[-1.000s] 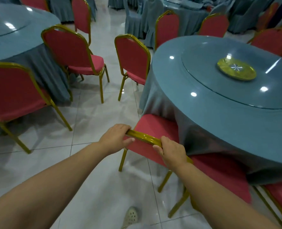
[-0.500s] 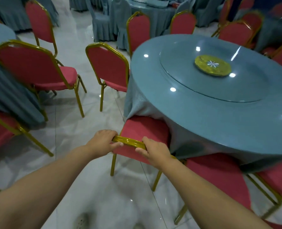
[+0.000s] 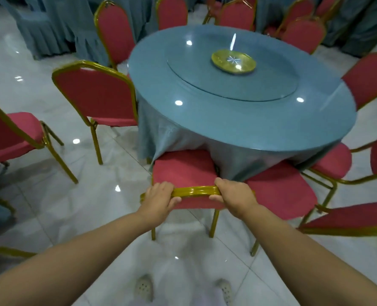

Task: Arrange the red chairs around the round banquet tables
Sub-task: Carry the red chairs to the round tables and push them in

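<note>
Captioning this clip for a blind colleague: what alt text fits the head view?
Both hands, left hand and right hand, grip the gold top rail of a red chair whose seat is tucked against the cloth of a round blue-grey table. Other red chairs ring it on white tile.

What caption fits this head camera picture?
Both hands, left and right, grip a red chair at the round table.

Both bare arms reach from the lower corners of the frame toward its centre. The left hand (image 3: pixel 159 198) and the right hand (image 3: pixel 235 196) are side by side, a little apart, each with fingers curled over the chair back (image 3: pixel 194 191) and thumb below it.
</note>
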The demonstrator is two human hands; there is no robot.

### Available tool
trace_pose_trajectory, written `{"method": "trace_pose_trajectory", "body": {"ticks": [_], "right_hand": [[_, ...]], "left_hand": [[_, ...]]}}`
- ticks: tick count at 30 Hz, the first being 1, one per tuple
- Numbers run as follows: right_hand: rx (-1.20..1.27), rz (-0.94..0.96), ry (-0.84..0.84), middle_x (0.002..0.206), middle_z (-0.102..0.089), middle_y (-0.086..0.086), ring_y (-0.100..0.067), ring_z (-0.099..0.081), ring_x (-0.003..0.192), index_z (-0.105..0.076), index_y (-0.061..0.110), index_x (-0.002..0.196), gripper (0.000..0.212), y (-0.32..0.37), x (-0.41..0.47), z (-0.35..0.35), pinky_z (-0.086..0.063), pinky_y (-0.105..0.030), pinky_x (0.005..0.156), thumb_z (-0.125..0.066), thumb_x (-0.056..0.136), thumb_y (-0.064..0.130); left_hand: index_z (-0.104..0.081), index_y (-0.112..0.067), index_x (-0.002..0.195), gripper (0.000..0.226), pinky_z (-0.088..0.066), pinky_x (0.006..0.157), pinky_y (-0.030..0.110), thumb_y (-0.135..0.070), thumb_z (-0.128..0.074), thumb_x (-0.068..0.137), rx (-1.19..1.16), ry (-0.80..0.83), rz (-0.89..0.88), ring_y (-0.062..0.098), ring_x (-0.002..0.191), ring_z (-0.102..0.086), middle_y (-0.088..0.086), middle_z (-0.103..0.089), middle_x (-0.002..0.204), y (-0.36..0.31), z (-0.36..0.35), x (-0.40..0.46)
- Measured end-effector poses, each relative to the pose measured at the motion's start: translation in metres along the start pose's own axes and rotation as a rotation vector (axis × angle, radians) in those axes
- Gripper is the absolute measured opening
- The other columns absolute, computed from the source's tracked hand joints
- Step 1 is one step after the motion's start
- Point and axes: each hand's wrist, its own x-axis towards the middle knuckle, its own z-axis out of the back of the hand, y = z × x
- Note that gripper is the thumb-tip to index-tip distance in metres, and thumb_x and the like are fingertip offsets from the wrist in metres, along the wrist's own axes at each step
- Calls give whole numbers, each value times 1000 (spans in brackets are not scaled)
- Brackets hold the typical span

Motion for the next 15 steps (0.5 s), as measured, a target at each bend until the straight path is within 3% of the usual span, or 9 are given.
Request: {"method": "trace_pose_trajectory", "body": {"ticks": [4,8,15], "right_hand": [[19,-84,19,105,-60,-7,-27,-60,96,-43,13,108,48,40,-9,-3,-36,-34,65,-38,92,58],[29,-163,5,107,-60,-8,-29,-59,97,-43,13,111,49,80,-16,-11,-35,-36,65,-38,92,58],[156,-369,-162,106,-56,-9,-30,-52,98,-47,13,105,56,142,-34,-27,-35,-38,79,-30,86,62]], "left_hand": [[-53,-16,101,31,-35,82,33,-45,-45,94,-14,22,-73,19,94,-47,-1,-52,98,33,8,-12],[-52,-20,89,56,-37,77,34,-66,-23,77,-87,-3,-151,17,83,-47,-5,-51,85,66,15,-23],[-51,-28,87,49,-32,75,31,-68,-26,75,-124,-16,-200,14,80,-46,-7,-52,82,102,21,-39]]}}
